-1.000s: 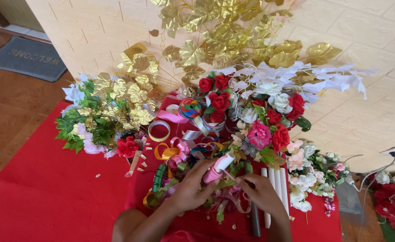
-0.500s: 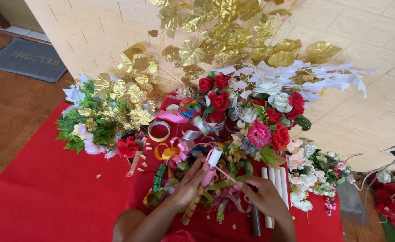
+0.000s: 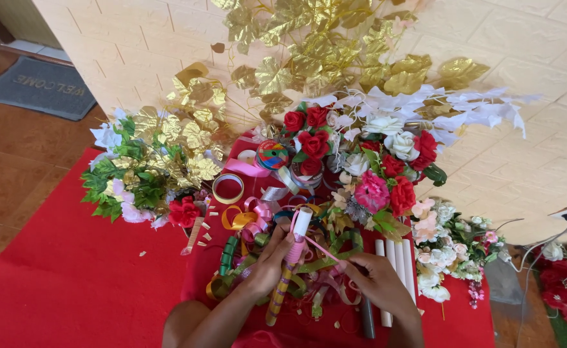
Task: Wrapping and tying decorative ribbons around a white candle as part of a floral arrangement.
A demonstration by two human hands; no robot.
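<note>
Left hand (image 3: 272, 258) grips white stick (image 3: 294, 241) upright; right hand (image 3: 377, 280) pinches pink ribbon (image 3: 324, 249) taut off it, over ribbon pile (image 3: 251, 222)

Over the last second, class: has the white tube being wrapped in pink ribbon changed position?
Yes. The white tube, held in the left hand, swung from tilting right to nearly upright, its top now nearer the curled orange ribbon.

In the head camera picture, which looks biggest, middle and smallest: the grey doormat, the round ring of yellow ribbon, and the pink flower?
1. Grey doormat, plainly the largest, even though it lies farther from the camera.
2. Pink flower and round ring of yellow ribbon look about alike, so I won't rank them.
</note>
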